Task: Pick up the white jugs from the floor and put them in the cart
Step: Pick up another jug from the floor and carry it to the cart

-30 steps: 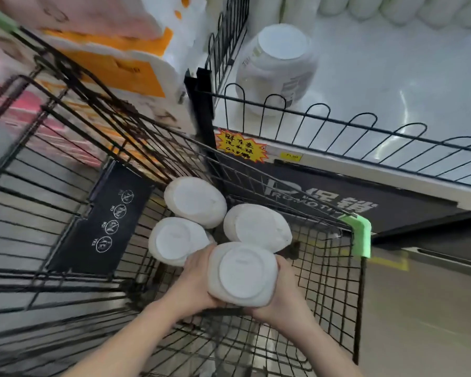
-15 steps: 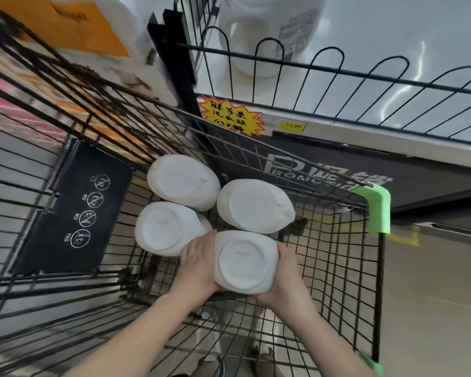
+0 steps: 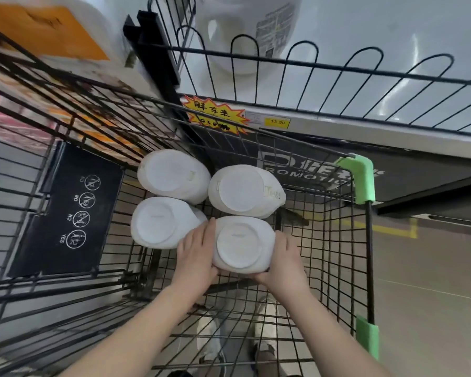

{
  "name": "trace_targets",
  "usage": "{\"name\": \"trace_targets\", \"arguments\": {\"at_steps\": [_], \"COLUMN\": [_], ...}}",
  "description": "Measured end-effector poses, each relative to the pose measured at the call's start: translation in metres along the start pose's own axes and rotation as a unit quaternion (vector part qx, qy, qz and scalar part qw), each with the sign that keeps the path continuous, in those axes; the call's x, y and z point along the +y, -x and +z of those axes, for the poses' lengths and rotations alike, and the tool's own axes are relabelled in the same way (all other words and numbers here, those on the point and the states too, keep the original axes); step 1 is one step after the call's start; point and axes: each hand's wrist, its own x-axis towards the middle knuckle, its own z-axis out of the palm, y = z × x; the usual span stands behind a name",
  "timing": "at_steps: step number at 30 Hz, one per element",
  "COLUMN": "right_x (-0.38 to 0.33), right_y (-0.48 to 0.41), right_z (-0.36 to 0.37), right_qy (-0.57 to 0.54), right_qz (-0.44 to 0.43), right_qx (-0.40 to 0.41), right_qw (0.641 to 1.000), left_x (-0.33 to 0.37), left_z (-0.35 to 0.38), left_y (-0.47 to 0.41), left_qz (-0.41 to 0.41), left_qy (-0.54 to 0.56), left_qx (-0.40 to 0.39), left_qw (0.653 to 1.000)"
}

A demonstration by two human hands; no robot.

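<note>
Placing a white plastic jug point(image 3: 242, 244) in the black wire cart point(image 3: 335, 213).
Frame centre: fingers of left hand point(image 3: 196, 248) and right hand point(image 3: 286, 259) clasp its sides, beside 3 white jugs point(image 3: 172, 175); next, likely lower and let go.

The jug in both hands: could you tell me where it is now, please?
Head view, centre: the held jug is inside the cart, between left hand and right hand, right of another jug.

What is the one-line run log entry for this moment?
left hand, right hand: hold white jug | cart: three other jugs inside
</note>
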Motion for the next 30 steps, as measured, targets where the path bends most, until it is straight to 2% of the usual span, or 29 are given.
{"name": "trace_targets", "arguments": {"at_steps": [7,13,20,24,30], "right_x": [-0.002,-0.006,-0.022,-0.037,-0.063], "right_y": [0.004,0.025,0.06,0.085,0.123], "right_z": [-0.005,-0.012,-0.048,-0.089,-0.194], "right_qy": [0.0,-0.033,-0.146,-0.194,-0.262], "right_qz": [0.068,0.07,0.081,0.081,0.009], "right_qx": [-0.049,-0.057,-0.045,-0.004,0.133], "right_qw": [0.996,0.995,0.985,0.978,0.956], "left_x": [0.007,0.008,0.031,0.062,0.145], "left_z": [-0.011,-0.018,-0.049,-0.084,-0.169], "left_y": [0.003,0.015,0.038,0.052,0.074], "left_qz": [-0.021,-0.014,0.013,0.039,0.136], "left_qy": [-0.048,-0.011,0.033,0.041,0.135], "left_qx": [-0.013,-0.032,-0.034,-0.036,0.023], "left_qw": [0.999,0.999,0.999,0.998,0.981]}}
